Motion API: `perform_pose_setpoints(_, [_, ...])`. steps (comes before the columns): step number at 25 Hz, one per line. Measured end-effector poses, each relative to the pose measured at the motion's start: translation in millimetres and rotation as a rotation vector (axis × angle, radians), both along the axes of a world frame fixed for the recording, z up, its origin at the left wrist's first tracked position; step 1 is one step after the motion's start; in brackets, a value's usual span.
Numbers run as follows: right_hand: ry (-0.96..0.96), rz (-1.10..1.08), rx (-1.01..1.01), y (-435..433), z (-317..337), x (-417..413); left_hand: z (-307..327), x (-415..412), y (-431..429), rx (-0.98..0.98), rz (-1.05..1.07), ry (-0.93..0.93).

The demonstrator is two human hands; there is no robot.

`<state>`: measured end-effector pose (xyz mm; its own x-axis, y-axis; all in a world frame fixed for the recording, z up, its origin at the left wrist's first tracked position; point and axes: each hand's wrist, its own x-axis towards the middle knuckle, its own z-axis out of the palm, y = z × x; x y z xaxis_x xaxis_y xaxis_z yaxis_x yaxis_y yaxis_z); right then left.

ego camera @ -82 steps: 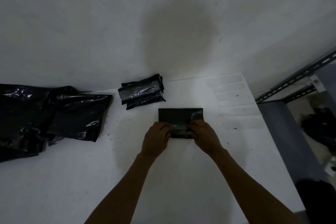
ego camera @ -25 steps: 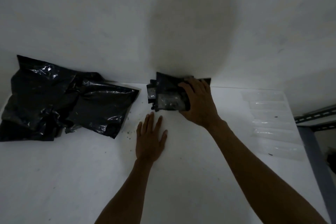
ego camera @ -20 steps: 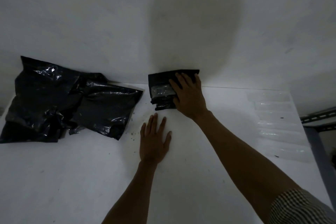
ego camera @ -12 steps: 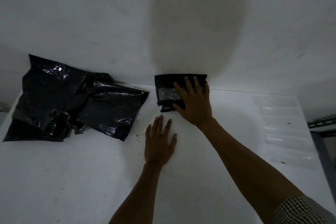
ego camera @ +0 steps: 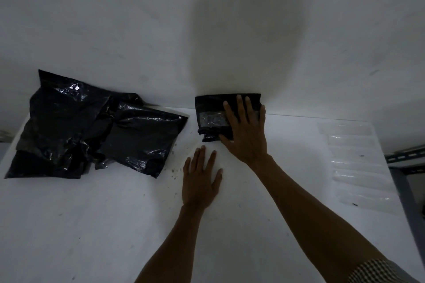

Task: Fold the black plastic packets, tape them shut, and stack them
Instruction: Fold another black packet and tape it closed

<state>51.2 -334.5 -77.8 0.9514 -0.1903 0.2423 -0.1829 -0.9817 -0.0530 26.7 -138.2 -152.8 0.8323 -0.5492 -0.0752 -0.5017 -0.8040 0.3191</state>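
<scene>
A stack of folded black packets lies at the table's far edge against the wall, and a clear tape strip shines across the top one. My right hand presses flat on the stack's right half with straight fingers. Nearer to me, my left hand rests flat on the white table, fingers spread, holding nothing. A loose pile of unfolded black plastic packets lies at the far left.
Several clear tape strips are stuck in a column along the table's right edge. A grey metal shelf frame stands beyond that edge. The white wall rises directly behind the stack. Small dark specks dot the table near the pile.
My right hand carried the taped packet from the table's middle to the stack at the wall and now presses it down. My left hand let go and lies flat on the table.
</scene>
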Motion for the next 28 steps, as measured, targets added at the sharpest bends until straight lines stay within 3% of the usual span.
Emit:
perform_pose_setpoints(4, [-0.141,-0.301,0.267,27.9,-30.0,-57.0,-3.5,-1.1,8.4,-0.095,-0.019,0.003])
perform_pose_setpoints(6, [-0.052,-0.451,0.365,48.7,-57.8,-92.8,-2.4,-2.0,21.5,-0.200,-0.037,-0.062])
perform_pose_setpoints(9, [0.138,-0.488,0.373,65.1,-84.7,-118.9,13.6,5.8,45.9,-0.336,-0.022,-0.277])
perform_pose_setpoints(12, [0.251,-0.485,0.314,67.3,-84.0,-117.6,36.6,32.6,70.9,-0.132,0.169,-0.410])
perform_pose_setpoints(15, [0.261,-0.480,0.301,66.6,-84.5,-119.0,41.8,56.5,95.0,0.129,0.327,-0.254])
perform_pose_setpoints(17, [0.264,-0.468,0.303,67.9,-84.5,-122.1,38.3,63.1,105.2,0.163,0.349,-0.160])
perform_pose_setpoints(28, [0.284,-0.387,0.326,64.3,-79.2,-134.9,26.4,7.8,86.6,-0.080,0.312,-0.153])
